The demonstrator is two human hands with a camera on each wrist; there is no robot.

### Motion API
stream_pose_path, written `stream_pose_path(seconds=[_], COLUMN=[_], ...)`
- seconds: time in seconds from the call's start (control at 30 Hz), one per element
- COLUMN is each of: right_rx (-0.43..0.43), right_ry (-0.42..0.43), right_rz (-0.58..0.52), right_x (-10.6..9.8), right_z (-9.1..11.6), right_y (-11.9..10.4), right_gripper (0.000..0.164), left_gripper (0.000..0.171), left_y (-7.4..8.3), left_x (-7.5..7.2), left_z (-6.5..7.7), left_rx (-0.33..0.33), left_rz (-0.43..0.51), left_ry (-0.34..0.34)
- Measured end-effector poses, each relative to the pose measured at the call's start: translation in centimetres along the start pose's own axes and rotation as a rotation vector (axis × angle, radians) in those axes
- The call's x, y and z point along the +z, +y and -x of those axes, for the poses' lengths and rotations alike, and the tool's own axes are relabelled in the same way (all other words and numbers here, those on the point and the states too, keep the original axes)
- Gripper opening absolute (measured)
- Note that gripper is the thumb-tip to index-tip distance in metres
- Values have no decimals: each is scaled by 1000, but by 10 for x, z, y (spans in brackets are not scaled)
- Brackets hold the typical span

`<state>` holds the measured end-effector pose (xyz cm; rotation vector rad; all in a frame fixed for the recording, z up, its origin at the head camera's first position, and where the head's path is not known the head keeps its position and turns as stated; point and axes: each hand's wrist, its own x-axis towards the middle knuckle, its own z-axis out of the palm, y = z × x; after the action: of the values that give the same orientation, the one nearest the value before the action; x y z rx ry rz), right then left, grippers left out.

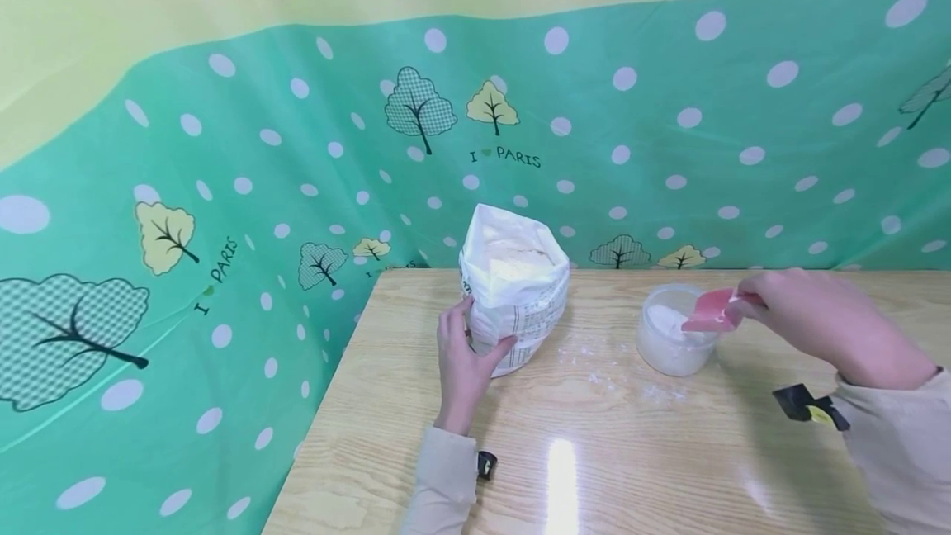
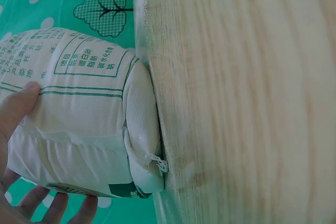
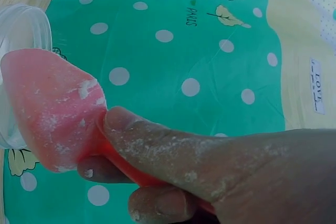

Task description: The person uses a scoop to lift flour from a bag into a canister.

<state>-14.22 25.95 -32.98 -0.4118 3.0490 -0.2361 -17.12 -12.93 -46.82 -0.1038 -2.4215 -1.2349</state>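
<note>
A white woven flour bag [image 1: 520, 312] stands upright with its top open, and white powder shows inside. My left hand [image 1: 468, 357] grips its lower part, thumb on the printed face and fingers round the side; the left wrist view shows the bag's printed side [image 2: 79, 108] and the thumb close up. With my right hand [image 1: 810, 316] I hold a pink scoop [image 1: 712, 311] by its handle, tilted over the mouth of a clear round jar [image 1: 674, 353]. White powder lies in the jar. In the right wrist view powder clings to the scoop [image 3: 52, 108] and to the thumb.
Spilled powder [image 1: 594, 366] dusts the wooden table [image 1: 386, 436] between bag and jar. A green dotted cloth [image 1: 334, 147] with tree prints hangs behind the table's back edge and along its left side.
</note>
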Motion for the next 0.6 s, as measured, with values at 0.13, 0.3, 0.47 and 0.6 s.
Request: stream_pose_path(seconds=[0.13, 0.3, 0.47, 0.6], right_rx=[-6, -17, -20, -27], right_ry=[19, 36, 65, 120], right_rz=[8, 5, 3, 12], right_x=[1, 0, -3, -7], right_z=[1, 2, 4, 4], right_y=[0, 0, -3, -7], right_gripper=[13, 12, 16, 18], left_gripper=[89, 89, 88, 89], left_y=[0, -1, -1, -1], left_x=[-1, -1, 0, 0], left_z=[1, 0, -1, -1], left_rx=[-10, -3, -1, 0], left_rz=[-1, -7, -7, -5], left_ry=[-3, -5, -4, -3])
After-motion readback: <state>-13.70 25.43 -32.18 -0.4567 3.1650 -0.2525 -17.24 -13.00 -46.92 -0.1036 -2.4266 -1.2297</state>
